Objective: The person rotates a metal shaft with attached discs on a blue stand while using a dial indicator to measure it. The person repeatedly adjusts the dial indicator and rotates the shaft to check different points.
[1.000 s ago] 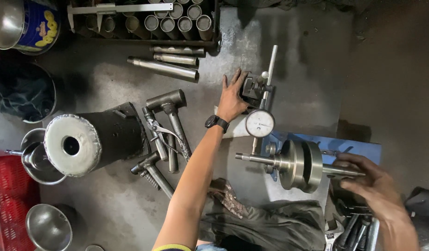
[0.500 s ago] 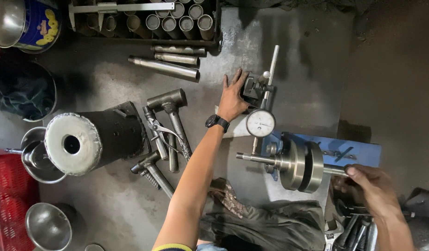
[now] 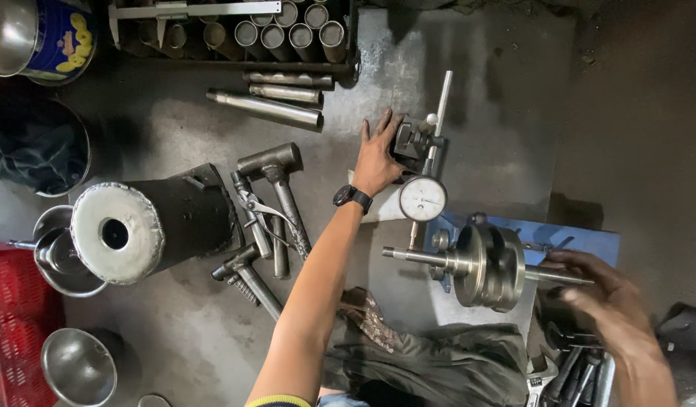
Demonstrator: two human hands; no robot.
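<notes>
Beside the dial gauge (image 3: 422, 198), the left hand (image 3: 377, 160) is lying flat and open against the gauge stand base (image 3: 410, 141); the right hand (image 3: 602, 300), blurred, is curling loosely around the crankshaft (image 3: 486, 265) shaft end, grip unclear

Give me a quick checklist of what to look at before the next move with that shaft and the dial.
1. Left hand steadying the gauge stand: ok, palm rests against its base.
2. Right hand on the shaft end: ok, fingers touch it.
3. Dial gauge facing up: ok; needle reading: cannot tell.
4. Gauge plunger touching the crankshaft: cannot tell.
5. Crankshaft seated on the blue stand: cannot tell, supports hidden.
6. Hammers lie apart from the shaft: ok.
</notes>
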